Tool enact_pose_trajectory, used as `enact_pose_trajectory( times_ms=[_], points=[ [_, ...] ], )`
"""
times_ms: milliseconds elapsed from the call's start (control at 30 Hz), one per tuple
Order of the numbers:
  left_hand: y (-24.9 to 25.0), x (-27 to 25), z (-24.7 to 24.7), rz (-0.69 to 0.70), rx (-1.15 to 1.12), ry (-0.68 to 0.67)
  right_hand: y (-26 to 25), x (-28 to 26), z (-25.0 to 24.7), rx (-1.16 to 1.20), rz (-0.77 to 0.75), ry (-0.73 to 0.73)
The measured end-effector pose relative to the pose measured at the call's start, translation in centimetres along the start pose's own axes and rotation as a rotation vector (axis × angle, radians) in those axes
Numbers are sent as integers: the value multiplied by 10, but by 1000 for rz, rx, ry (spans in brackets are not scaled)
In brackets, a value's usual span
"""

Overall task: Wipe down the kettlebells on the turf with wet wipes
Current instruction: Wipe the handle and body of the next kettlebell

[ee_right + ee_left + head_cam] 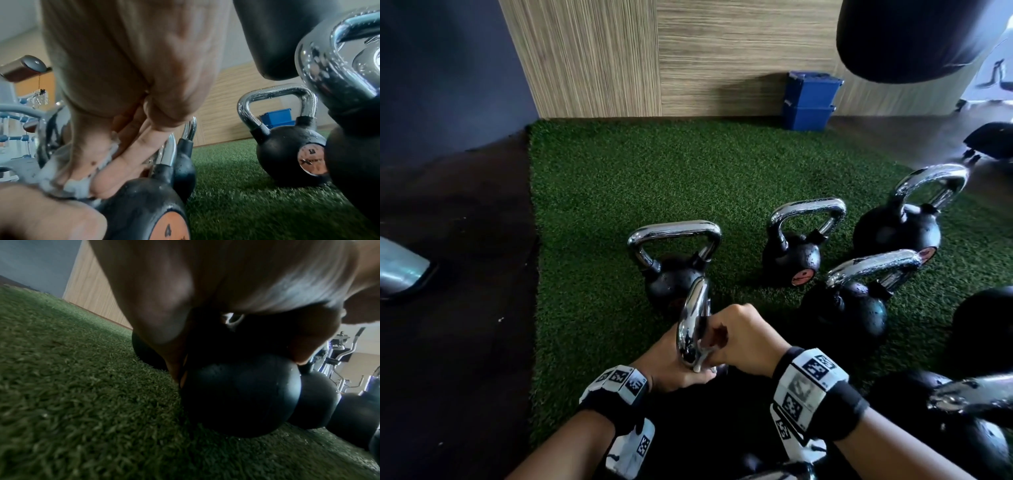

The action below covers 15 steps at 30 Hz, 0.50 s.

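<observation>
A small black kettlebell (139,203) with an orange "4" label stands on the green turf (654,178) right in front of me. Its chrome handle (693,322) points away from me. My left hand (681,371) grips its black body (240,395) from the left, thumb and fingers curled round the top. My right hand (719,342) pinches a white wet wipe (72,183) and presses it against the base of the handle. Only a strip of the wipe (700,361) shows between the hands in the head view.
Several more chrome-handled kettlebells stand on the turf: one just behind (674,274), others to the right (791,257) (852,308) (897,233). Two stacked blue bins (810,99) sit by the wood-panel wall. A black punching bag (914,37) hangs at upper right. Dark floor borders the turf on the left.
</observation>
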<state>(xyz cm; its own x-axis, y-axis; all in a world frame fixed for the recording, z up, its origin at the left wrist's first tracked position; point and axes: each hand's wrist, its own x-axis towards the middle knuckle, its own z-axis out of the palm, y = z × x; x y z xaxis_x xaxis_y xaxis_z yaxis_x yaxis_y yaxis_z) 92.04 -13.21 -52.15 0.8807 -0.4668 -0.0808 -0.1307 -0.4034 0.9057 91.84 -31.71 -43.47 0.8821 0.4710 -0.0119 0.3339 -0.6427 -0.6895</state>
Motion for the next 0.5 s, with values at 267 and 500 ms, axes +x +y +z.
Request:
enact_pose_trajectory(
  times_ms=[267,500],
  points=[
    [-5,0,6,116,8,-20,19,-1,4,66,123,-106],
    [1,-4,4,183,71,-4,19,1,1,226,61,-223]
  ],
)
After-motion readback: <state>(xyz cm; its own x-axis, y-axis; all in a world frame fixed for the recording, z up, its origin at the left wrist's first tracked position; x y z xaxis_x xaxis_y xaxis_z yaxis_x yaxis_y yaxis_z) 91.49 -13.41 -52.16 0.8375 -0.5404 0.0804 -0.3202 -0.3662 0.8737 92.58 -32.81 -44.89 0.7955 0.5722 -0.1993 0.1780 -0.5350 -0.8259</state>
